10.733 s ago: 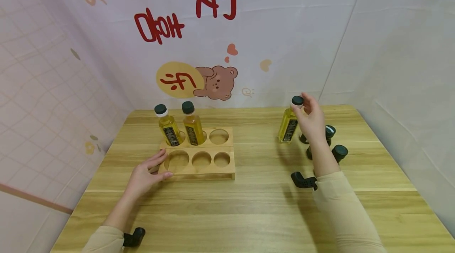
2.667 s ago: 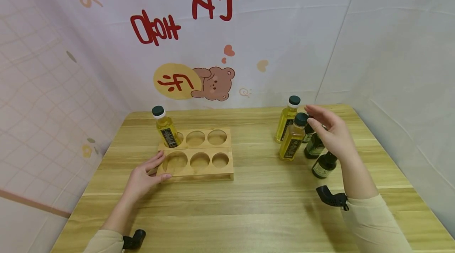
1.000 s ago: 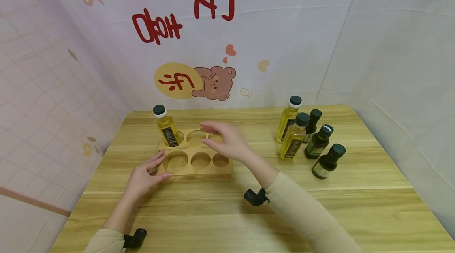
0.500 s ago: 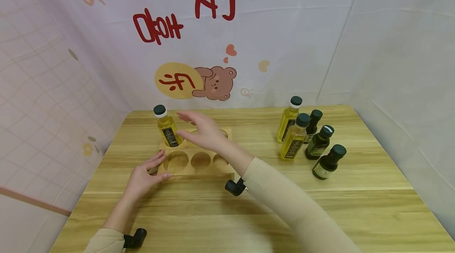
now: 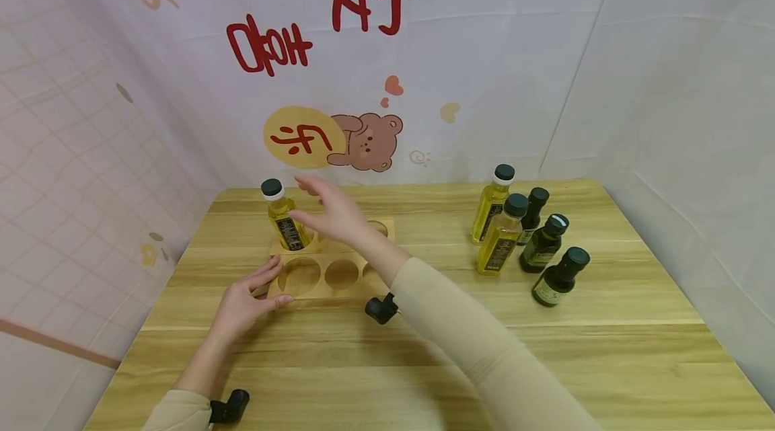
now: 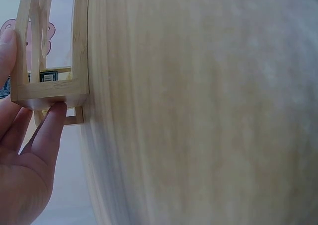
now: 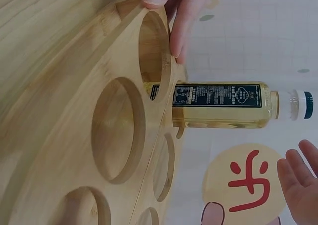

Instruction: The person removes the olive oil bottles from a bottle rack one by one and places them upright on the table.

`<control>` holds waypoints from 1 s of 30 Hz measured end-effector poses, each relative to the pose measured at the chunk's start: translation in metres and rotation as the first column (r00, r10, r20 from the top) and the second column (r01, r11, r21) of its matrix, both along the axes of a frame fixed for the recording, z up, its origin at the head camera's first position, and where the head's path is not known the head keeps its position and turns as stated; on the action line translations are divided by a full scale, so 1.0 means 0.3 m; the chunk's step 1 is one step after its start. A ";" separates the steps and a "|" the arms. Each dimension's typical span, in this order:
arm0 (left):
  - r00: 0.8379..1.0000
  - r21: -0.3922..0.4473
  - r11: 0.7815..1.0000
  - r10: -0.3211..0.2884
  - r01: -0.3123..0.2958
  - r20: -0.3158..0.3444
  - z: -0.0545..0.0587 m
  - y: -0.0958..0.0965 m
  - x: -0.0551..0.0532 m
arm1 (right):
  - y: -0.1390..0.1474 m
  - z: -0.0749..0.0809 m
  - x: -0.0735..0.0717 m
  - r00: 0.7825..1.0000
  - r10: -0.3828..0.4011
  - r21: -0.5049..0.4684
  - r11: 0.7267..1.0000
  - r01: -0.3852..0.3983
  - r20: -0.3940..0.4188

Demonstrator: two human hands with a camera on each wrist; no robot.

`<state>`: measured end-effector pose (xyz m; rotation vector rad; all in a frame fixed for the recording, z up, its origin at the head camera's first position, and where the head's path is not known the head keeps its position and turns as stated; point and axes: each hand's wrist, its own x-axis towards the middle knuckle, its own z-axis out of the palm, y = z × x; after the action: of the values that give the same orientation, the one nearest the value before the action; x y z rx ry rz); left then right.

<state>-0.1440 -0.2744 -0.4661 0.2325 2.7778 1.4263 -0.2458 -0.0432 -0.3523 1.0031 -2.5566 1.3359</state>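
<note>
My left hand holds the left end of a wooden bottle rack, thumb at the front and fingers along the side; the left wrist view shows the fingers against the rack's end. One yellow oil bottle with a dark green cap stands in the rack's back left hole. Just right of that bottle, my right hand reaches over the rack with thumb and fingers spread. In the right wrist view its fingers are apart from the bottle. The hand hides part of the back row of holes.
On the table's right stand two yellow oil bottles, one behind and one in front. Beside them are three dark bottles: a slim one, a middle one and a front one. A white printed curtain backs the table.
Earlier, my right hand held a yellow bottle at the right and two stood in the rack; one of these now stands at the right too. The emptied hand has come left to the remaining bottle.
</note>
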 end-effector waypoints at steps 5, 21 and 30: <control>1.000 -0.005 1.000 0.000 0.000 -0.004 -0.004 -0.001 -0.001 | -0.023 -0.002 -0.012 1.000 -0.020 -0.003 1.000 0.020 0.019; 1.000 0.031 0.999 -0.008 0.009 -0.008 0.006 0.003 0.006 | -0.071 -0.007 -0.027 0.993 -0.030 -0.018 0.999 0.033 0.111; 1.000 0.021 1.000 -0.008 0.008 -0.004 0.005 0.002 0.005 | -0.100 -0.008 -0.026 0.993 0.002 -0.055 0.998 0.004 0.118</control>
<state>-0.1424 -0.2738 -0.4645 0.2465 2.7631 1.4561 -0.2537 -0.0731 -0.3547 0.9406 -2.5872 1.4997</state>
